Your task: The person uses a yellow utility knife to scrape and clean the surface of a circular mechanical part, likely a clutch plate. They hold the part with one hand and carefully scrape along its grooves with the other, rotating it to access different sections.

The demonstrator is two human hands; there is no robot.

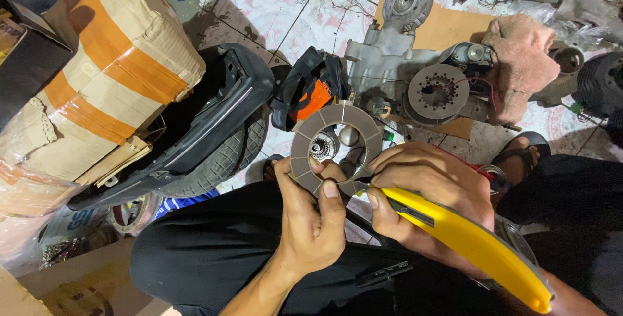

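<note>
1. head view: my left hand (pixel 315 215) grips the lower edge of a grey friction ring (pixel 335 149), thumb pressed flat on its face, fingers behind.
2. ring is held upright above my lap, between both hands; through its hole a small metal hub shows on the floor.
3. my right hand (pixel 431 189) is clenched around a yellow-handled cutter (pixel 474 241); its tip meets the ring's lower right edge.
4. beyond the ring: an engine casing (pixel 383 63) with a perforated clutch plate (pixel 438 91), on tiled floor (pixel 259 4).
5. left side: black tyre (pixel 224 157) under a black panel, taped cardboard bundle (pixel 104 63).
</note>
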